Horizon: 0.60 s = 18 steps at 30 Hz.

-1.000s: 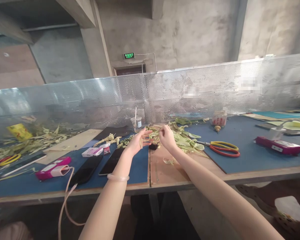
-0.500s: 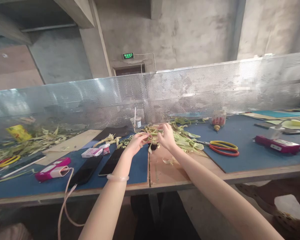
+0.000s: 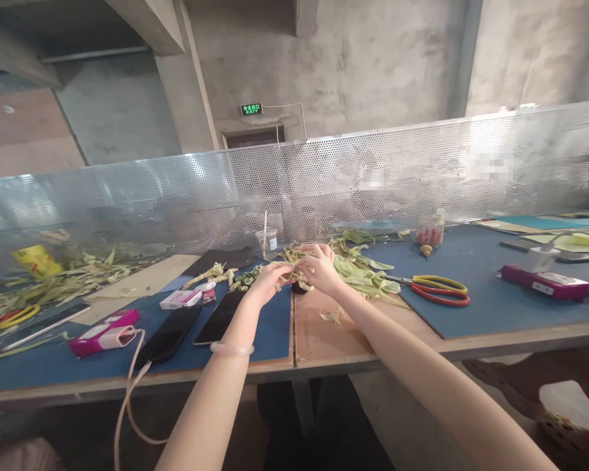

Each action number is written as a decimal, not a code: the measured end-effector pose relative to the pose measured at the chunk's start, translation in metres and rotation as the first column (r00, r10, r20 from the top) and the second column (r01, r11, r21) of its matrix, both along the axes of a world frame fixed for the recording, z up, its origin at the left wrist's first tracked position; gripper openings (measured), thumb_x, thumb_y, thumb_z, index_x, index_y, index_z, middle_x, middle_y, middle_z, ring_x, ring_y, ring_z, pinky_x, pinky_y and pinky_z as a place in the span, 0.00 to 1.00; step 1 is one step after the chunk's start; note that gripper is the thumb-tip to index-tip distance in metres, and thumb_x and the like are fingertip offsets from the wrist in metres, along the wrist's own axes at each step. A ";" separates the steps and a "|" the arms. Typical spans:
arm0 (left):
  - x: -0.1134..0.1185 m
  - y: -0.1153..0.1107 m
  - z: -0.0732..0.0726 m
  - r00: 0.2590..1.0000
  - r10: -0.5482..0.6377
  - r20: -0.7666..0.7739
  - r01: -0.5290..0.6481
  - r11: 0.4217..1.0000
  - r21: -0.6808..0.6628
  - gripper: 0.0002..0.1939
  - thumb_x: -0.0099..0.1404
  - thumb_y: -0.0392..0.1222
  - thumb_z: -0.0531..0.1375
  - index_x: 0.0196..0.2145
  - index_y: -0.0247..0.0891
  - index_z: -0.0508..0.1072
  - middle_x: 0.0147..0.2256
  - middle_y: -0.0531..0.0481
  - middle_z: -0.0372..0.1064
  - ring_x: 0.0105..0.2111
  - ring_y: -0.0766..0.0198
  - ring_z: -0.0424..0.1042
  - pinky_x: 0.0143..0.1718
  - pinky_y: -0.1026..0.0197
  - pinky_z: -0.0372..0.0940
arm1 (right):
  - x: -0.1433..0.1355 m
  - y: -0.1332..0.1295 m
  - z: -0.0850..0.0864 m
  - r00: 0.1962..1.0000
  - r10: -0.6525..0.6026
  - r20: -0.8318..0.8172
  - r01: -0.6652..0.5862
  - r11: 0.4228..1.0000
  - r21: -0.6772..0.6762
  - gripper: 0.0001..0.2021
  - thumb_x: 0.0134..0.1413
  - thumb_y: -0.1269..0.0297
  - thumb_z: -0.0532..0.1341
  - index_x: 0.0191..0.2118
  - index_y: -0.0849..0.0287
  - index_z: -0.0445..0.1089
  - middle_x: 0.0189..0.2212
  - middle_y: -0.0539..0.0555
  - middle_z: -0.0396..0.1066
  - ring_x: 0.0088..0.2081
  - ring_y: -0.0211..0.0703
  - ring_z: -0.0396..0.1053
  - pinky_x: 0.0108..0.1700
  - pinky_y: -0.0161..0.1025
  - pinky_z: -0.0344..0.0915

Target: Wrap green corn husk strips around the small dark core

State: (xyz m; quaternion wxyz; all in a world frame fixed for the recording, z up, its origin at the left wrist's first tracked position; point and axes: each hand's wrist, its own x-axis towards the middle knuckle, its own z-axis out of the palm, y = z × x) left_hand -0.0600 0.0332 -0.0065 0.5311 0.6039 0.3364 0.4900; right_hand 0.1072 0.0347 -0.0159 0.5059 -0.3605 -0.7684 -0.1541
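Observation:
My left hand (image 3: 267,282) and my right hand (image 3: 321,273) meet over the table, their fingers closed on pale green, husk-like leaf strips (image 3: 288,267). Fingertips of both hands nearly touch, and the part of the strips between them is mostly hidden. A small dark object (image 3: 299,288) shows just under the hands. To the right of my right hand lies a loose heap of the same leaves (image 3: 363,278). One curled scrap (image 3: 332,316) rests on the brown board (image 3: 343,340) near my right forearm.
Scissors with red and yellow handles (image 3: 442,291) lie at right, beyond them a magenta device (image 3: 544,282). A jar (image 3: 429,232) and a plastic cup (image 3: 266,243) stand near the perforated metal partition (image 3: 314,176). Left are phones (image 3: 169,333), a small box (image 3: 181,299) and a cable (image 3: 127,392).
My right hand has shifted slightly left and its fingers have come down closer to my left hand. My left hand has hardly moved and keeps hold of the leaf strips.

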 end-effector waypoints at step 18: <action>0.003 -0.005 0.000 0.988 -0.089 -0.126 0.083 0.995 -0.050 0.08 0.63 0.40 0.56 0.37 0.32 0.69 0.33 0.50 0.69 0.30 0.67 0.70 0.32 0.60 0.68 | 0.002 0.001 0.000 0.984 -0.150 -0.095 0.152 0.988 0.019 0.07 0.55 0.66 0.54 0.30 0.56 0.69 0.41 0.56 0.65 0.45 0.51 0.54 0.48 0.48 0.49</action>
